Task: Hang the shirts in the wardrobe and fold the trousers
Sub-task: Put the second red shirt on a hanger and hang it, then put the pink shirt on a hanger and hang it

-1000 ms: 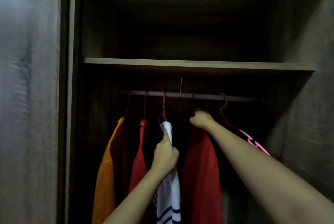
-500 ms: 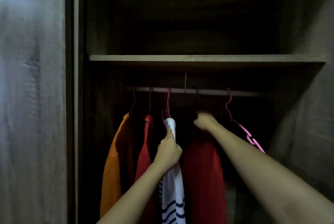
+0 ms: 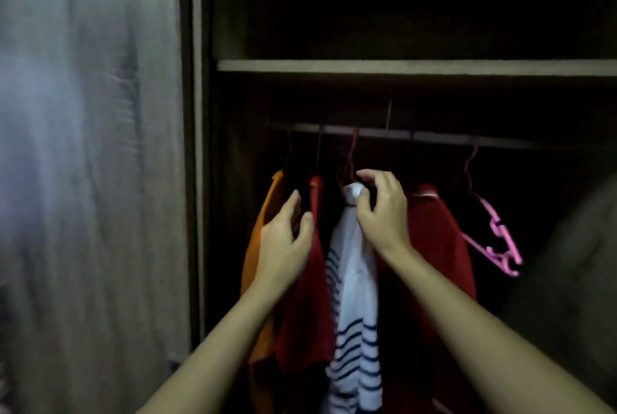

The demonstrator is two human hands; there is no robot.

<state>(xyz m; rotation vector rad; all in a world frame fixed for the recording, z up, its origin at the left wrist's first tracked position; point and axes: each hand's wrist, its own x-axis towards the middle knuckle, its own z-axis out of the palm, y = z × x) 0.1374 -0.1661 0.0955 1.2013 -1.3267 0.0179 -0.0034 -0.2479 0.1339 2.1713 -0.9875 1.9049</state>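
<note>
Dim wardrobe [image 3: 200, 180] interior, shelf [image 3: 400, 67] above a rail [image 3: 434, 138]; four shirts hang from it, no trousers in view. Step in hand, as judged: spacing and straightening the hung shirts. Procedure: support striped shirt [image 3: 355, 280] at collar, square it on hanger w/o tugging fabric; slide neighbours along rail by the hook, not the cloth. Keep pink hanger [image 3: 497, 240], empty at far right, clear for next shirt. Right hand [image 3: 382, 210]: arm extended, fingers curled loosely about striped collar, touching, not clamped. Left hand [image 3: 287, 240]: fingers spread apart, resting against narrow red shirt [image 3: 310, 313], beside orange shirt [image 3: 258, 236]. Wide red shirt [image 3: 444, 246] hangs behind right wrist.
</note>
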